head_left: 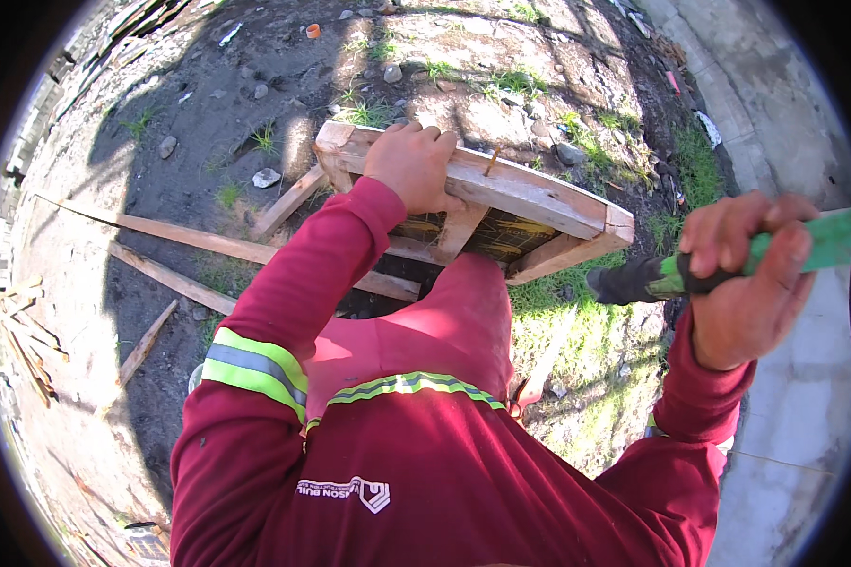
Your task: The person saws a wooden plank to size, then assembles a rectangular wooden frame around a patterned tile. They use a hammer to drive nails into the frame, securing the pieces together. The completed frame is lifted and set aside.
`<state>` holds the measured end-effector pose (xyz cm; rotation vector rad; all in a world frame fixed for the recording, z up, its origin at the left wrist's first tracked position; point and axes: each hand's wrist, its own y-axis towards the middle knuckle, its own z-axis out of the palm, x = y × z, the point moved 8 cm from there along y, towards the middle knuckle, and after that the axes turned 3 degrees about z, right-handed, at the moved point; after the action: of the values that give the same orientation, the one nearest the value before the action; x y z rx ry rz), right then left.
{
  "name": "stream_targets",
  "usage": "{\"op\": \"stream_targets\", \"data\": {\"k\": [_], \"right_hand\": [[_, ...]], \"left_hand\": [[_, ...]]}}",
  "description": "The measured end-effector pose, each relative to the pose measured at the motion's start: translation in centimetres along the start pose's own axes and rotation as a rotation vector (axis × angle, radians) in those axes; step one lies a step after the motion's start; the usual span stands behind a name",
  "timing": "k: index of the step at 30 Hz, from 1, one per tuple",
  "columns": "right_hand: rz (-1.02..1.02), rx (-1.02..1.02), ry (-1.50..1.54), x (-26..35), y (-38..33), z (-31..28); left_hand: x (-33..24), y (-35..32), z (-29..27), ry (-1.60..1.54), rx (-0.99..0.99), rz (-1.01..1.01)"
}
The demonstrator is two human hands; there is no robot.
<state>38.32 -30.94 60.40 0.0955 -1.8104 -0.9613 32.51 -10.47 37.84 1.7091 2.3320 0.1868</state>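
Now left hand [411,165] grips wooden frame [539,203] by its edge; right hand [752,274] clasps green handle [834,238], open room between hands

Boards [175,232] lie left of the frame [529,201], and a tool [837,236], perhaps a hammer, to its right.

A wooden frame [539,197] at centre is pale tan with greyish streaks; the panel [512,236] within it is black with yellow markings. At right, a tool [834,236] is bright green and black. The top [444,472] is deep maroon with a white emblem [374,495]; lime-yellow bands [255,369] with silver-grey stripes cross it. The trousers [435,317] are rosier red. At left, light brown planks [194,241] lie on dark grey soil [189,180]. Far right, grass [698,175] is green, concrete [785,123] pale grey.
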Motion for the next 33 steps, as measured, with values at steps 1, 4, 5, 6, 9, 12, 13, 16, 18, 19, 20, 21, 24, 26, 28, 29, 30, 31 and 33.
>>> {"op": "stream_targets", "data": {"k": [1, 4, 5, 6, 9, 12, 13, 16, 18, 19, 20, 21, 24, 26, 28, 29, 30, 31, 33], "right_hand": [[0.297, 0.042, -0.175, -3.7, -1.5, 0.7], [0.746, 0.531, -0.634, -9.8, -6.0, 1.0], [0.794, 0.435, -0.538, -9.9, -6.3, 0.0], [0.757, 0.372, -0.517, -8.9, -5.6, -1.1], [0.433, -0.021, -0.293, -2.1, -1.7, -3.4], [-0.077, 0.016, 0.023, 5.1, 3.2, -2.1], [-0.161, 0.028, 0.019, 5.8, 3.9, -1.3], [-0.121, 0.008, 0.085, 1.9, 1.3, 1.1], [0.389, 0.205, -0.407, -5.5, -2.5, 2.1], [0.5, 0.417, -0.646, -7.7, -4.3, 2.2], [0.571, 0.593, -0.801, -9.2, -6.0, 2.0], [0.549, 0.471, -0.714, -8.5, -5.3, 0.1], [0.567, 0.072, -0.365, -3.3, -2.4, -3.9], [0.03, -0.025, -0.145, 4.3, 2.3, -4.0], [-0.135, 0.035, 0.034, 6.4, 3.8, -2.0], [-0.13, -0.018, 0.07, 5.4, 3.5, -1.3], [-0.128, -0.068, 0.106, 4.3, 2.8, -0.9], [-0.132, -0.095, 0.14, 2.6, 1.2, -0.4], [0.233, -0.003, -0.23, -4.5, -3.1, 1.3]], "left_hand": [[0.0, 0.0, 0.1, -0.014, 0.023, -0.003], [-0.3, -0.2, 0.1, -0.009, 0.045, 0.01], [-0.3, -0.1, -0.1, 0.011, 0.021, 0.008], [-0.4, -0.2, -0.4, 0.047, -0.009, 0.014], [-0.3, -0.2, -0.4, 0.011, -0.037, 0.016], [-0.1, 0.0, -0.1, -0.006, -0.028, 0.026], [0.0, 0.1, 0.1, -0.003, -0.017, 0.027], [0.0, 0.1, 0.3, -0.019, 0.004, 0.023], [-0.1, 0.1, -0.1, -0.021, -0.018, 0.023], [-0.1, 0.1, 0.0, -0.022, 0.011, 0.023], [-0.5, -0.1, 0.1, -0.023, 0.025, 0.027], [-0.3, 0.2, -0.2, -0.013, 0.005, 0.016], [-0.3, 0.1, 0.1, -0.026, 0.03, 0.006], [-0.1, 0.2, 0.1, -0.033, 0.019, 0.005], [-0.1, 0.3, 0.4, -0.036, 0.024, 0.009], [-0.1, 0.3, 0.5, -0.034, 0.027, 0.011], [-0.1, 0.3, 0.4, -0.02, 0.008, 0.018], [-0.1, 0.3, 0.6, -0.039, 0.033, 0.007], [-0.1, 0.5, 0.4, -0.032, 0.033, 0.004]]}}
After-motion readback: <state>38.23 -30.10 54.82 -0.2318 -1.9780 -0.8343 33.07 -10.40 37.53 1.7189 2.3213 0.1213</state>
